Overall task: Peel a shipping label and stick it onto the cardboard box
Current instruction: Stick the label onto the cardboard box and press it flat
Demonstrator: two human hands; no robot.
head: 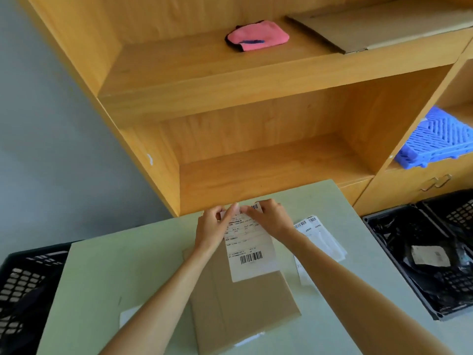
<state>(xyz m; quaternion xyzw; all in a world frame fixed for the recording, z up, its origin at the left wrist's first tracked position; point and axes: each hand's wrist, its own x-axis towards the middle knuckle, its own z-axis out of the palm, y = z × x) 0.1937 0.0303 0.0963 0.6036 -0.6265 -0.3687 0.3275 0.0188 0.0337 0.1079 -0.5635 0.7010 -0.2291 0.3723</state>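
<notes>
A flat brown cardboard box (243, 308) lies on the pale green table (107, 278) in front of me. A white shipping label (252, 254) with black barcodes hangs above the box's far end. My left hand (213, 228) pinches the label's top left edge. My right hand (268, 216) pinches its top right edge. Fingers of both hands meet at the top of the label and hide its upper corners. The label's lower end overlaps the box.
More white labels (320, 239) lie on the table to the right. Black plastic crates stand at the left (23, 285) and right (430, 257). A wooden shelf unit (230, 80) rises behind the table, holding a pink cloth (257, 35), flat cardboard (371, 26) and a blue plastic grid (440, 139).
</notes>
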